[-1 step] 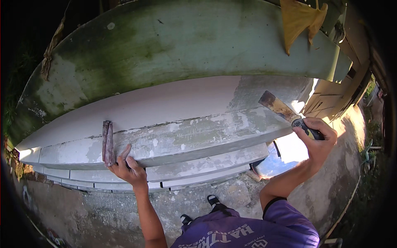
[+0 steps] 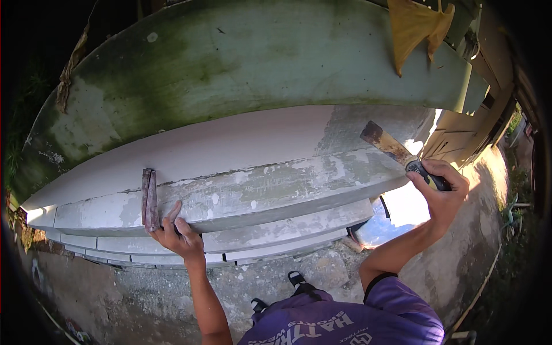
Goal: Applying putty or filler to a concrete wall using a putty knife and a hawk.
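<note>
My right hand [image 2: 447, 185] grips a putty knife [image 2: 395, 150] by its black and yellow handle. The stained blade points up and to the left, over the right part of a long white and grey patchy ledge [image 2: 259, 187]. Whether the blade touches the ledge I cannot tell. At the ledge's left part, my left hand [image 2: 183, 237] is closed around the lower end of a narrow reddish-brown stained tool [image 2: 149, 201], with one finger stretched up along the ledge's face. That tool stands nearly upright in front of the ledge; its exact kind is unclear.
A large green-stained curved panel [image 2: 259, 63] overhangs the ledge, with a dry yellow leaf [image 2: 417, 31] hanging at its right. Lower white steps [image 2: 270, 236] run beneath the ledge. A blue and white shiny object [image 2: 382, 227] lies below its right end. Rough concrete ground [image 2: 155, 299] lies around my feet.
The putty knife blade has tipped up very slightly in my right hand. My left hand and its tool stay in place.
</note>
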`<state>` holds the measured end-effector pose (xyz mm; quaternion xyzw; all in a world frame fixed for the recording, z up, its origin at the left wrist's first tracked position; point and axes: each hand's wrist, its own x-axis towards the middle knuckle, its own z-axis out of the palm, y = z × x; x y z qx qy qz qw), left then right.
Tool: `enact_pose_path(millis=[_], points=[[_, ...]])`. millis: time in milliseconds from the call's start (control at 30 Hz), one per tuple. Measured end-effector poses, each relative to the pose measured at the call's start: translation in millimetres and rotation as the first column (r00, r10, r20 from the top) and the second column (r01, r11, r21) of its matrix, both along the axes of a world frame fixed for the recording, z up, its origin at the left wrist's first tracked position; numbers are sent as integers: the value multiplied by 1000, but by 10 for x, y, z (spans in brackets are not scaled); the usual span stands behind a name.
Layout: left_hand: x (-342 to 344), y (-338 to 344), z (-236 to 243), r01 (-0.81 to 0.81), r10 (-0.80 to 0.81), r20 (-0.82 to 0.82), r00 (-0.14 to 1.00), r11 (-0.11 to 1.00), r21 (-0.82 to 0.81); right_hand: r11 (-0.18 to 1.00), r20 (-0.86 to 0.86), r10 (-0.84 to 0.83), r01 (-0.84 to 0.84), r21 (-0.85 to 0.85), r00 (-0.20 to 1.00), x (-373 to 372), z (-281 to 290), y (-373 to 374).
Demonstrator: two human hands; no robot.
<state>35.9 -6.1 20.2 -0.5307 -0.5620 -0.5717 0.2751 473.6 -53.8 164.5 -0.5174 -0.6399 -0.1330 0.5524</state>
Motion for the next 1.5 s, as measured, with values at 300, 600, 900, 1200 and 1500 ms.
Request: enact_pose_path(millis=[300,600,900,1200,1500], points=[[-69,-36,-60,-29,27,-46,999,998,-51,999,10,44,-44,-18,999,1,4,149],[-23,-4,-14,-47,48,-51,998,999,22,992,19,87,-85,-91,996,-253,112,525],[-90,25,-136,-10,10,18,1000,1000,1,918,-123,393,-397,-5,911,-160,-10,300],[2,-231,62,4,-9,-25,1000,981,-194,974,-85,187,-173,147,979,114,-131,217],[851,-534,220,26,-25,-178,984,1000,2,964,-30,191,-182,196,981,-204,-84,532]])
